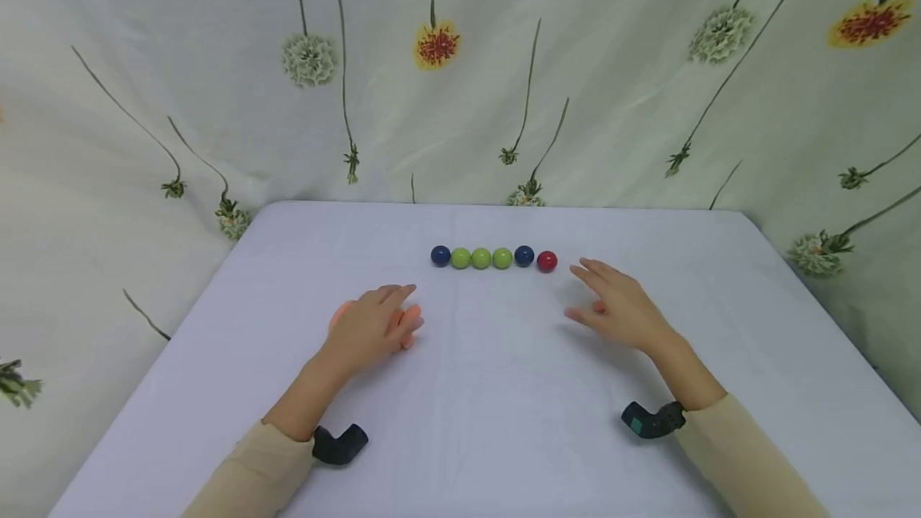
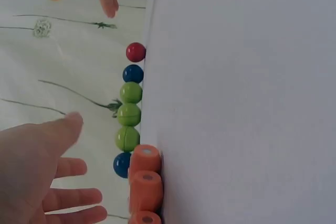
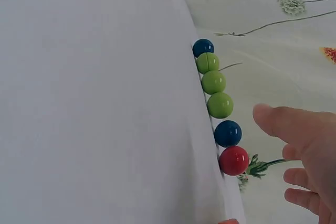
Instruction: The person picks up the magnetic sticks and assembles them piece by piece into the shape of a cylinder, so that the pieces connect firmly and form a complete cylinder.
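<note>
Red ball [image 1: 547, 260] sits at the 3 o'clock end of the ball row [image 1: 481, 257], far centre of the surface [image 1: 504, 422]. It looks light, hard, glossy, prone to roll; pinch across its middle. Right hand [image 1: 619, 308] hovers near it, fingers apart, holding nothing. Left hand [image 1: 370, 326] lies relaxed over orange cylinders [image 2: 144, 182]. Blue ball [image 1: 524, 255] at 9 o'clock crowds that side.

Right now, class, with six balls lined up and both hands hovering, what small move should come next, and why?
Probably the right hand should nudge the red ball up level with the blue ball. It sits slightly nearer the person than the rest of the row, and that open hand is closest to it.
</note>
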The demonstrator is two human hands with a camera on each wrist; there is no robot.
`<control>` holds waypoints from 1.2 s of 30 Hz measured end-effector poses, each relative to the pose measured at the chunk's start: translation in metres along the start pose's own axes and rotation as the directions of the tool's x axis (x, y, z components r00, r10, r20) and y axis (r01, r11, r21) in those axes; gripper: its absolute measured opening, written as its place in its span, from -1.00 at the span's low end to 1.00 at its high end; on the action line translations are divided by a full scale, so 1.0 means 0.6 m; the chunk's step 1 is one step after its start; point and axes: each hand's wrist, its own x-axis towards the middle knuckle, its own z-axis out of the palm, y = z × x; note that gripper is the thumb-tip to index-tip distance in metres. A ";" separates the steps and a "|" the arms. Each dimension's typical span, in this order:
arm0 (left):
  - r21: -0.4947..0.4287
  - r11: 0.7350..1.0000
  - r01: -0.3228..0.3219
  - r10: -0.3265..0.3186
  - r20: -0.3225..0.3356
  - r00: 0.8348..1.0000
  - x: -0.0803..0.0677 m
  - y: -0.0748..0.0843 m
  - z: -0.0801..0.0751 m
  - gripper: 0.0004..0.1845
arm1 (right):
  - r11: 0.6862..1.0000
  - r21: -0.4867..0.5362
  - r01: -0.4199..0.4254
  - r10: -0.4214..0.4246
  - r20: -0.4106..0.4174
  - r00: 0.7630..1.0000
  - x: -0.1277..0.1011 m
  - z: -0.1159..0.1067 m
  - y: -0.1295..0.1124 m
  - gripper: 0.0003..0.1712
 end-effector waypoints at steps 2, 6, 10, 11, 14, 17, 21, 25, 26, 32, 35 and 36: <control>0.000 1.000 0.002 -0.002 -0.005 1.000 0.003 0.009 0.001 -0.49 | 0.999 0.039 -0.005 0.005 -0.010 1.000 0.010 0.003 0.001 -0.20; 0.034 0.996 0.078 -0.078 0.007 0.997 0.006 0.027 0.005 -0.48 | 0.994 0.103 -0.037 0.039 -0.022 0.999 0.027 0.012 0.000 -0.27; 0.048 0.976 0.214 -0.214 0.008 0.977 0.008 0.043 0.008 -0.52 | 0.984 0.162 -0.074 0.080 -0.036 0.996 0.041 0.022 -0.003 -0.31; 0.044 0.969 0.242 -0.243 0.012 0.970 0.009 0.045 0.009 -0.54 | 0.981 0.179 -0.081 0.090 -0.039 0.995 0.044 0.024 -0.005 -0.31; 0.037 0.955 0.293 -0.294 0.038 0.955 0.011 0.051 0.014 -0.54 | 0.967 0.237 -0.095 0.111 -0.055 0.992 0.053 0.030 -0.010 -0.33; 0.039 0.953 0.299 -0.301 0.051 0.952 0.012 0.054 0.021 -0.54 | 0.942 0.314 -0.118 0.150 -0.080 0.985 0.063 0.036 -0.013 -0.36; 0.057 0.966 0.254 -0.255 0.019 0.967 0.014 0.057 0.030 -0.62 | 0.913 0.383 -0.138 0.205 -0.140 0.969 0.081 0.047 -0.012 -0.39; 0.076 0.976 0.205 -0.206 0.005 0.979 0.017 0.061 0.037 -0.82 | 0.913 0.381 -0.146 0.228 -0.179 0.957 0.101 0.061 -0.010 -0.42; 0.075 0.976 0.202 -0.204 0.010 0.979 0.017 0.063 0.039 -0.86 | 0.913 0.376 -0.156 0.236 -0.175 0.956 0.105 0.064 -0.010 -0.42; 0.074 0.972 0.223 -0.226 0.044 0.973 0.022 0.071 0.045 -0.85 | 0.917 0.343 -0.206 0.267 -0.141 0.953 0.124 0.077 -0.009 -0.40; 0.074 0.973 0.220 -0.224 0.050 0.973 0.025 0.074 0.048 -0.78 | 0.909 0.347 -0.230 0.289 -0.127 0.949 0.127 0.081 -0.008 -0.39; 0.072 0.972 0.222 -0.227 0.056 0.972 0.026 0.074 0.049 -0.76 | 0.906 0.350 -0.237 0.295 -0.123 0.947 0.127 0.082 -0.007 -0.39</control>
